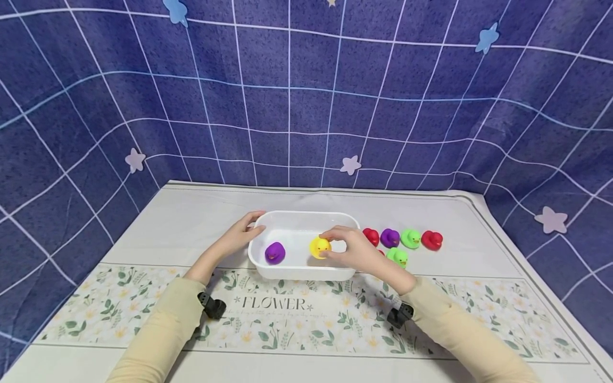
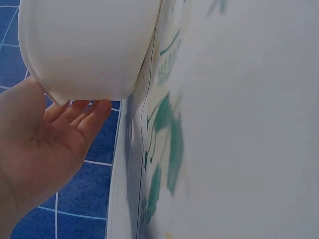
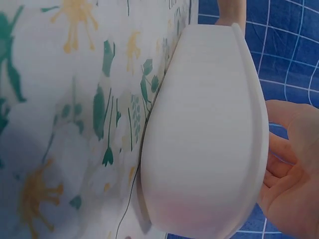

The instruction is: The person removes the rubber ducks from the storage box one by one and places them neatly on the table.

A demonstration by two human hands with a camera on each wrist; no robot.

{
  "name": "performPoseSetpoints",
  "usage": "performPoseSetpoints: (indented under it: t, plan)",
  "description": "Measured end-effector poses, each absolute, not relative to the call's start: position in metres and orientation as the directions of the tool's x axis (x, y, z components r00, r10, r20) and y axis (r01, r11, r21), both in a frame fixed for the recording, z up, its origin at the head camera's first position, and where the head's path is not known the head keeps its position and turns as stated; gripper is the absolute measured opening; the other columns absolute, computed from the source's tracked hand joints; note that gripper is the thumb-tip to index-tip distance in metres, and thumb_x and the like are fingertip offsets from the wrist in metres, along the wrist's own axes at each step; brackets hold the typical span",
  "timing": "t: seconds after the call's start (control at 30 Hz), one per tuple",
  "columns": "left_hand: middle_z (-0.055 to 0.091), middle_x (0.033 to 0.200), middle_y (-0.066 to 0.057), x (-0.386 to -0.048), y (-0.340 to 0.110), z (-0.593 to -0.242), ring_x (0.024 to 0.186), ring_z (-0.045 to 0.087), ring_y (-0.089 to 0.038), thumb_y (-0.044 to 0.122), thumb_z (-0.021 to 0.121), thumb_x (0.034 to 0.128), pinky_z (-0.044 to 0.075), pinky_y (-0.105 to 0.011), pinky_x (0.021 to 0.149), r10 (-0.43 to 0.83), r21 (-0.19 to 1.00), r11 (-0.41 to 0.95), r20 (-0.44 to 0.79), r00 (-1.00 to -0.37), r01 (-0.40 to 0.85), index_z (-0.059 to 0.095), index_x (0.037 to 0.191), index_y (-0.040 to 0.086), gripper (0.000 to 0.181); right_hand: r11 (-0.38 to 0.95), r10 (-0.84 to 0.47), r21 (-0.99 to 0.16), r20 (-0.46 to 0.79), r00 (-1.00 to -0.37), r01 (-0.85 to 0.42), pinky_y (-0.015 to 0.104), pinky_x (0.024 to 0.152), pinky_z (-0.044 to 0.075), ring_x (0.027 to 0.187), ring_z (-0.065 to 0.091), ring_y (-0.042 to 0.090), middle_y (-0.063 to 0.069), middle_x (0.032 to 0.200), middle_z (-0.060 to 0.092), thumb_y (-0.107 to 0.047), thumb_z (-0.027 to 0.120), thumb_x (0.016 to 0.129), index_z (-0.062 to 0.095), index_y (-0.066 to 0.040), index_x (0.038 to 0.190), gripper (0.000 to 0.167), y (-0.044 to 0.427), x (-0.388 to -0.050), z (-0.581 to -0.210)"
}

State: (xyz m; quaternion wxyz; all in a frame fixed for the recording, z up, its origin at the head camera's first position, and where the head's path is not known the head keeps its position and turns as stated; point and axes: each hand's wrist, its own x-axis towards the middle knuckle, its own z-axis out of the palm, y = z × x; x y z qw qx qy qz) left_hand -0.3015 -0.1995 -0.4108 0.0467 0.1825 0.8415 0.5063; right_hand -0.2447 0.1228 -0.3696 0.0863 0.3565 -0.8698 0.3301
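Observation:
A white oblong tub (image 1: 306, 273) stands on the table. My left hand (image 1: 238, 235) holds its left end, with the thumb over the rim; in the left wrist view the fingers of this hand (image 2: 60, 132) lie against the outside of the tub's end wall (image 2: 84, 55). Over the right part of the tub, my right hand (image 1: 356, 250) pinches a yellow rubber duck (image 1: 316, 247) between thumb and fingers. A purple rubber duck (image 1: 275, 253) rests inside at the left. In the right wrist view the tub's wall (image 3: 209, 124) hides the yellow duck from sight.
Right of the tub sit several rubber ducks: red (image 1: 432, 240), purple (image 1: 390, 238) and green (image 1: 411, 238), some partly behind my right hand. The white tablecloth (image 1: 210, 202) bears a floral band with the word FLOWER. A blue grid-patterned curtain (image 1: 306, 106) hangs behind the table.

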Motion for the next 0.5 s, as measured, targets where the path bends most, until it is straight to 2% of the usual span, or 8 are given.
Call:
performPoseSetpoints:
  t: [0.37, 0.5]
  plan:
    - [0.037, 0.141, -0.028, -0.301, -0.199, -0.410, 0.118, 0.050, -0.045, 0.022, 0.048, 0.0984, 0.053, -0.044, 0.091, 0.351, 0.873, 0.421, 0.094, -0.932, 0.247, 0.028, 0.144, 0.001, 0.054, 0.544, -0.532, -0.478, 0.439, -0.724, -0.690, 0.035, 0.085, 0.054, 0.096, 0.065, 0.018, 0.001, 0.102, 0.069, -0.022, 0.077, 0.078, 0.068, -0.009, 0.111, 0.037, 0.143, -0.242, -0.365]
    - [0.038, 0.140, -0.027, -0.299, -0.198, -0.409, 0.119, 0.050, -0.044, 0.023, 0.049, 0.0984, 0.053, -0.043, 0.091, 0.346, 0.874, 0.424, 0.086, -0.934, 0.237, 0.028, 0.144, 0.002, 0.054, 0.554, -0.521, -0.482, 0.435, -0.734, -0.679, 0.036, 0.073, 0.055, 0.096, 0.064, 0.018, 0.000, 0.102, 0.069, -0.022, 0.076, 0.079, 0.068, -0.010, 0.112, 0.036, 0.150, -0.240, -0.362]
